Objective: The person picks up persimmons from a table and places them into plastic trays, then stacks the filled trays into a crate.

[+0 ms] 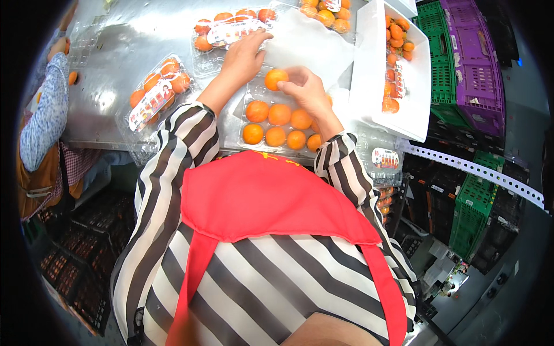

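My right hand pinches an orange persimmon between thumb and fingers. Below it, a clear plastic clamshell tray holds two rows of persimmons; my right wrist covers part of its right end. My left hand reaches over the right end of a filled, labelled clamshell pack, its fingertips by the label's edge. Its thumb stands apart from the fingers, and no fruit shows in it. Another labelled persimmon pack lies tilted to the left of my left forearm.
A white foam box with persimmons stands at right, near green and purple crates. Clear labelled packaging sits below it. A white sheet covers part of the metal table. A co-worker's sleeve is at far left.
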A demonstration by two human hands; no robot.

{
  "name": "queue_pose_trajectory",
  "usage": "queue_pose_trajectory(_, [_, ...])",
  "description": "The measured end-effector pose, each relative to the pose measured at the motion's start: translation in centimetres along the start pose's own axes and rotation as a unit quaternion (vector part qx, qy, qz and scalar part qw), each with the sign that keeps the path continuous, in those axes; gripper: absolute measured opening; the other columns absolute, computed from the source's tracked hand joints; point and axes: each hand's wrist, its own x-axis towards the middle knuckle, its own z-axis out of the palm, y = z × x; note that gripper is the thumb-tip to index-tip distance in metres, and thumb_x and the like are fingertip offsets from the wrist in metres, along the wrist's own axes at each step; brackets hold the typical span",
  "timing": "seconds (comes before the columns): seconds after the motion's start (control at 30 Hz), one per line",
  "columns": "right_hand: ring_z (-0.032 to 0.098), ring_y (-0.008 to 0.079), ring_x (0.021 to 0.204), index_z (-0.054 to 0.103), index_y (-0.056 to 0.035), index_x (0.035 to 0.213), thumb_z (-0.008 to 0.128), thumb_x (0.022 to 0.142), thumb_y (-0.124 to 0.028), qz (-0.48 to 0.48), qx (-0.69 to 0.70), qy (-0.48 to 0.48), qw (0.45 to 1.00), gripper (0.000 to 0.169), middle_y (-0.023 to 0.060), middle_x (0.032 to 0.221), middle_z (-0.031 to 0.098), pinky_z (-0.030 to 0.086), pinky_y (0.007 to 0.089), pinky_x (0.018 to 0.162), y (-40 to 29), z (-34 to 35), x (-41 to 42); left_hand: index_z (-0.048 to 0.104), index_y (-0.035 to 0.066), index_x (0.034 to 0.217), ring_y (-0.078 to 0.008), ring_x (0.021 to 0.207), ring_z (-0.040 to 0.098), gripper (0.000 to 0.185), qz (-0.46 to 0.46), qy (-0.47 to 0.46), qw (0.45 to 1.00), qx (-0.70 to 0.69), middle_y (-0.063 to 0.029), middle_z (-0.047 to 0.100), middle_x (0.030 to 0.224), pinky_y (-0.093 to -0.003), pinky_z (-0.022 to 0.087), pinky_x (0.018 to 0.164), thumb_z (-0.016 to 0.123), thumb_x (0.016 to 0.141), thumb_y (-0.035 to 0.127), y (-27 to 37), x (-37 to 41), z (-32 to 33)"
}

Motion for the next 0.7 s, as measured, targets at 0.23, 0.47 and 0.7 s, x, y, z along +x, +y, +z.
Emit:
queue_pose_trajectory(0.23, [0.066,0.0285,0.097,0.047,-0.0064,0.129,0.066,0.086,-0.008,0.048,0.488,-0.09,0.867,0.048,0.0151,0.115,0.061,0.055,0.0321,0.078,-0.9,-2.4,-2.1,0.058,0.009,0.119,-0.0334,0.124,0.051,0.037,-0.005,-0.011,1.0,-0.021,-0.016,0.056,0.132,-0.0436,0.039,0.104,0.058,0.082,0.004,1.2,0.5,-0.6])
queue_pose_trajectory(0.47, [0.064,0.0281,0.103,0.047,-0.0061,0.13,0.06,0.093,-0.025,-0.145,0.453,0.016,0.88,0.044,0.0152,0.117,0.06,0.055,0.0342,0.082,-2.9,-10.8,-3.5,0.056,0.011,0.124,-0.0316,0.129,0.047,0.041,-0.023,-0.037,0.999,0.01,-0.0139,0.052,0.138,-0.0401,0.038,0.107,0.058,0.084,0.003,0.9,0.4,-0.9])
queue_pose_trajectory(0.7, [0.062,0.029,0.104,0.051,-0.0033,0.114,0.048,0.095,-0.028,-0.027,0.414,0.261,0.871,0.032,0.0162,0.113,0.06,0.05,0.0448,0.087,1.6,-21.6,-3.2,0.056,0.01,0.123,-0.0318,0.13,0.047,0.039,-0.032,-0.051,0.998,0.001,-0.0143,0.052,0.137,-0.041,0.038,0.107,0.058,0.085,0.003,1.3,0.7,-0.7])
